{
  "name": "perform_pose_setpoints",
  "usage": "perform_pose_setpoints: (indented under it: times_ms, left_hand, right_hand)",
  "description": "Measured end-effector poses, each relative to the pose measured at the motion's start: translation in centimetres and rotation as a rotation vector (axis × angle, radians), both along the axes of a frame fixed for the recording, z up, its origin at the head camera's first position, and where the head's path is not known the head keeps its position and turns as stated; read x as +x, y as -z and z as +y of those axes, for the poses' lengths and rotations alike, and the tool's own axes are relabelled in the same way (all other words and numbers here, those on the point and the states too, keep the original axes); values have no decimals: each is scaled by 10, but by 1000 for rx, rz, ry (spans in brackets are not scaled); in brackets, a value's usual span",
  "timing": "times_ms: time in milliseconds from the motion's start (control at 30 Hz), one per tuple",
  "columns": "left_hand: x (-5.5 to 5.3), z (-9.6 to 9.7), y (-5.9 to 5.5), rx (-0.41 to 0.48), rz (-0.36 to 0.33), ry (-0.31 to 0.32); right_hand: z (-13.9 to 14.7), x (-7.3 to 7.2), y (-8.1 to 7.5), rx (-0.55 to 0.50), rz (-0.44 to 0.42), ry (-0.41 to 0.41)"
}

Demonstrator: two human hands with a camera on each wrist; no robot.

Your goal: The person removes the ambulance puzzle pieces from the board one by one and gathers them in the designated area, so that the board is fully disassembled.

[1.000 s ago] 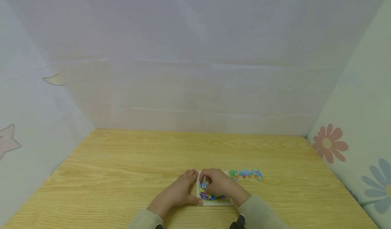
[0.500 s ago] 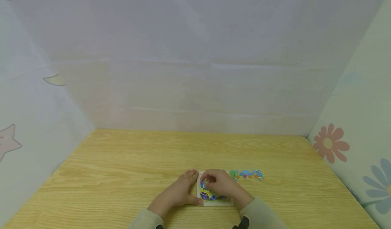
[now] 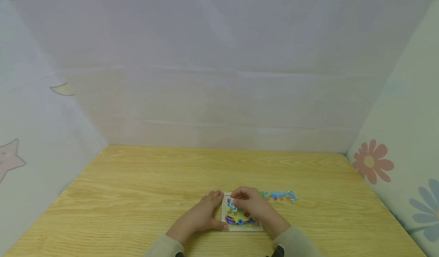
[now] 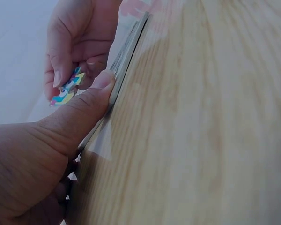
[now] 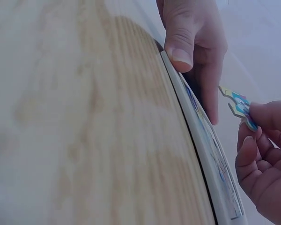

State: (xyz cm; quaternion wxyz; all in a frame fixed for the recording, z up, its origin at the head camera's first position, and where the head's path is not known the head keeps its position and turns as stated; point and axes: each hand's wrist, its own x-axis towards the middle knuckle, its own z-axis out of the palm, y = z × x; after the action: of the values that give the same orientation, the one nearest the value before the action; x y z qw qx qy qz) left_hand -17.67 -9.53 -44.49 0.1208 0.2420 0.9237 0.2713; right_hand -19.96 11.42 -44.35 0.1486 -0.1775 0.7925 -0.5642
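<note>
A small picture puzzle in a pale frame (image 3: pixel 245 229) lies on the table, showing a vehicle with blue wheels. My left hand (image 3: pixel 205 212) rests along its left side, fingers extended, with the thumb (image 4: pixel 86 101) pressing on the frame at the near left corner. Between thumb and fingers, my right hand (image 3: pixel 254 205) pinches a jigsaw piece (image 5: pixel 240 105), coloured blue, yellow and white with a cartoon eye. The piece is raised and tilted above the upper left part of the puzzle. My right hand hides the puzzle's upper right area in the head view.
Several loose jigsaw pieces (image 3: pixel 278 195), mostly light blue, lie in a row just right of the puzzle's far corner. The wooden table (image 3: pixel 137 181) meets pale fabric walls at the back and sides.
My right hand has lifted the jigsaw piece off the puzzle's upper left area and drawn slightly back to the right, uncovering more of the picture. The left hand stays in place.
</note>
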Motion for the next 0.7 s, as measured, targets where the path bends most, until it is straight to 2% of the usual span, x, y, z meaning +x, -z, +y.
perform_pose_setpoints:
  times_ms: [400, 700]
  left_hand:
    - [0, 0, 1, -5, 13, 5]
    - [0, -1, 1, -2, 20, 8]
  right_hand:
    - [17, 4, -5, -16, -59, 110]
    - [26, 6, -5, -44, -65, 159]
